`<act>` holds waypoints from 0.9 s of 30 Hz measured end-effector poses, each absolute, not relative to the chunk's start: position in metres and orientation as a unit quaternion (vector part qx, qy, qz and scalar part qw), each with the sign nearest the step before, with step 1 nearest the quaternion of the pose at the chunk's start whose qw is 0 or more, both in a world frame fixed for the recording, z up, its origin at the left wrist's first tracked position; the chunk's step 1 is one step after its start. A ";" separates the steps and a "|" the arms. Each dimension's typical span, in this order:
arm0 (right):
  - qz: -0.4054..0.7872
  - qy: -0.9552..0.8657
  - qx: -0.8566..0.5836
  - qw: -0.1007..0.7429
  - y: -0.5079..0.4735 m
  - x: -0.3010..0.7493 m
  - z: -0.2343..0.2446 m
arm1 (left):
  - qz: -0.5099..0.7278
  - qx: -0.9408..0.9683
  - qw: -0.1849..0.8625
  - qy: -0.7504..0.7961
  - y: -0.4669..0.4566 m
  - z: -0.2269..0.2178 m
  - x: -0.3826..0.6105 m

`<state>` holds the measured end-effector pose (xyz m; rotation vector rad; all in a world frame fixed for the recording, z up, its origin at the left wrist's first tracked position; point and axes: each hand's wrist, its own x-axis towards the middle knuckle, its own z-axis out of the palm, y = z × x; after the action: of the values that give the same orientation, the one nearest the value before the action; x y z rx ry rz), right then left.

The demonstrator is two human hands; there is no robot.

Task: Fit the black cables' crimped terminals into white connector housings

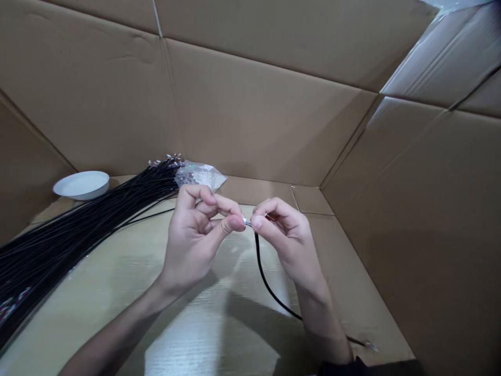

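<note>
Between thumb and index finger, my left hand [193,237] pinches a small white connector [246,222], mostly covered by the fingertips. Close beside it, my right hand [291,243] pinches the thin wires at the end of a black cable [263,274]. Both hands are raised over the table, their fingertips nearly touching. A short grey stretch of wire shows between them; whether it sits inside the connector I cannot tell. From my right hand the cable curves down, passes behind the wrist, and reappears at the lower right with its other stripped end [370,345].
A thick bundle of black cables [117,209] lies across the left side of the table [133,292]. At its far end rests a clear plastic bag [201,176] of small white parts. A white round dish [82,185] stands behind the bundle. Cardboard walls [254,115] enclose the table.
</note>
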<state>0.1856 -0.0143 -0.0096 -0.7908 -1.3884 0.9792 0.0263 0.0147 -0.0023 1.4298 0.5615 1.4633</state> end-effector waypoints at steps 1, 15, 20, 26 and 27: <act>0.445 -0.582 -0.336 0.593 -0.013 0.185 -0.010 | 0.620 0.596 0.459 0.222 0.015 -0.005 0.027; 0.555 -0.474 -0.278 0.625 -0.009 0.182 -0.014 | 0.587 0.586 0.498 0.254 0.010 0.003 0.022; 0.596 -0.451 -0.274 0.605 -0.006 0.183 -0.013 | 0.567 0.559 0.542 0.267 0.014 0.002 0.017; 0.607 -0.470 -0.253 0.590 -0.006 0.184 -0.014 | 0.559 0.567 0.534 0.284 0.014 0.004 0.013; 0.610 -0.469 -0.250 0.587 -0.006 0.185 -0.014 | 0.560 0.570 0.532 0.281 0.014 0.004 0.013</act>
<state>0.1852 -0.0059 -0.0142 -0.5817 -1.0934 1.4227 0.0127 0.0141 0.0040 1.3593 0.6694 1.3355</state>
